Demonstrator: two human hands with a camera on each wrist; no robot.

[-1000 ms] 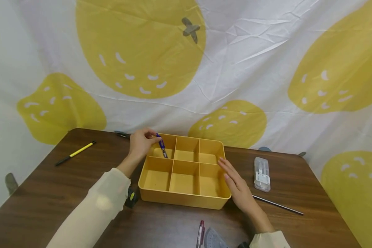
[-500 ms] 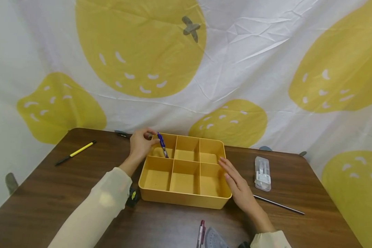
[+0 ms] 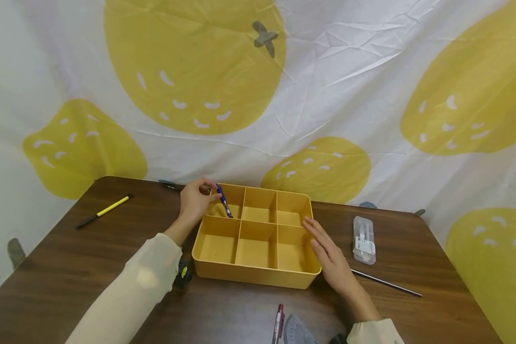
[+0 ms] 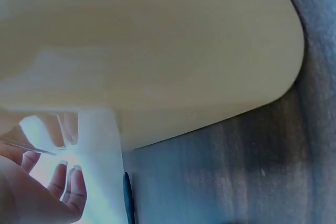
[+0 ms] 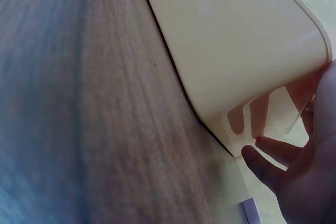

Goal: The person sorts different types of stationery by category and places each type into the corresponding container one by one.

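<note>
A yellow box (image 3: pixel 258 274) with several compartments sits mid-table. At its back left compartment, my left hand (image 3: pixel 194 199) pinches a blue pen (image 3: pixel 223 200) near its upper end between thumb and fingers. The pen leans, its lower end down inside that compartment by the divider. In the left wrist view, the fingers (image 4: pixel 76 192) show beside the box's outer wall (image 4: pixel 199 51); the pen is hidden there. My right hand (image 3: pixel 333 258) rests at the box's right rim with fingers extended. The right wrist view has its fingers (image 5: pixel 262 166) along the glossy outer wall (image 5: pixel 236 40).
A yellow-and-black pen (image 3: pixel 107 209) lies left, a dark object (image 3: pixel 169 185) behind the left hand. Right are a clear case (image 3: pixel 363 240) and a thin metallic rod (image 3: pixel 387 282). In front lie a red pen (image 3: pixel 278 322) and a protractor (image 3: pixel 297 330). A black object (image 3: pixel 182 274) sits by the box.
The blue pen has turned and tilted slightly in my left fingers, its lower end staying in the back left compartment. My right hand and the box have kept their places.
</note>
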